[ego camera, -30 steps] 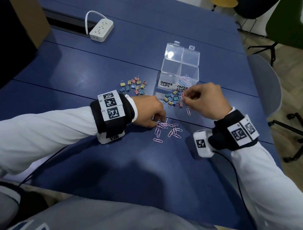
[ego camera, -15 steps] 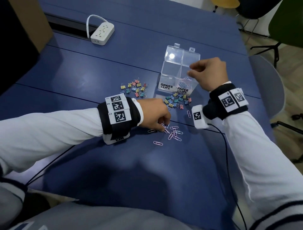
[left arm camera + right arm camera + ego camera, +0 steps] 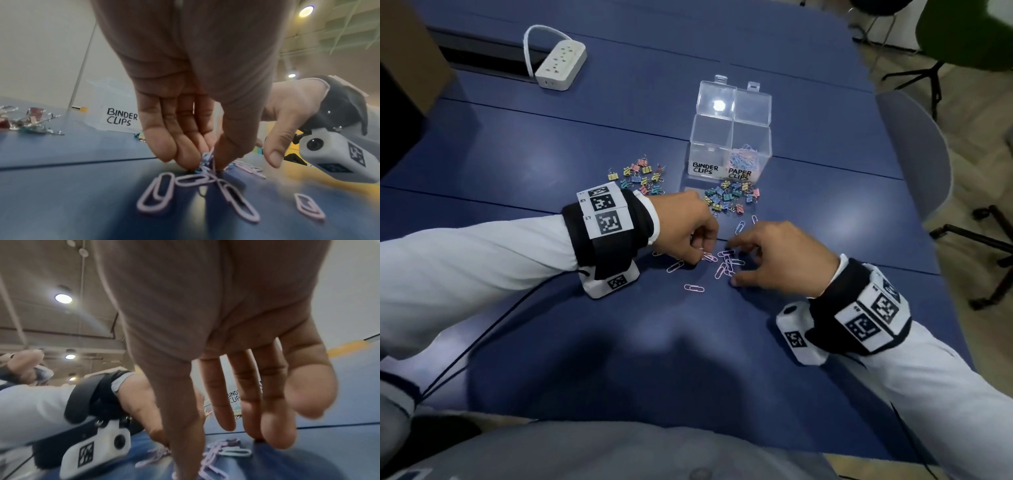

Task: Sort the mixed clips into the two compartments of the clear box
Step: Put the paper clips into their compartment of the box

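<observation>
The clear box (image 3: 729, 135) stands open on the blue table, its left compartment labelled BINDER CLIPS (image 3: 121, 118) and its right one, PAPER CLIPS, holding pink and blue paper clips (image 3: 745, 158). Loose pink paper clips (image 3: 727, 263) lie between my hands. My left hand (image 3: 688, 228) pinches a few paper clips (image 3: 206, 160) between thumb and fingertips at the table. My right hand (image 3: 767, 255) hovers over the pile with spread, straight fingers (image 3: 248, 395) and holds nothing. Coloured binder clips lie in two heaps, one left of the box (image 3: 640, 178) and one in front of it (image 3: 731, 198).
A white power strip (image 3: 561, 65) with its cable lies at the far left of the table (image 3: 517, 154). A grey chair (image 3: 914, 150) stands at the table's right edge. Single paper clips (image 3: 694, 287) lie nearer to me.
My right hand has come back from above the paper clip compartment down to the loose pile, its fingers now spread. My left hand stayed at the pile gathering clips.
</observation>
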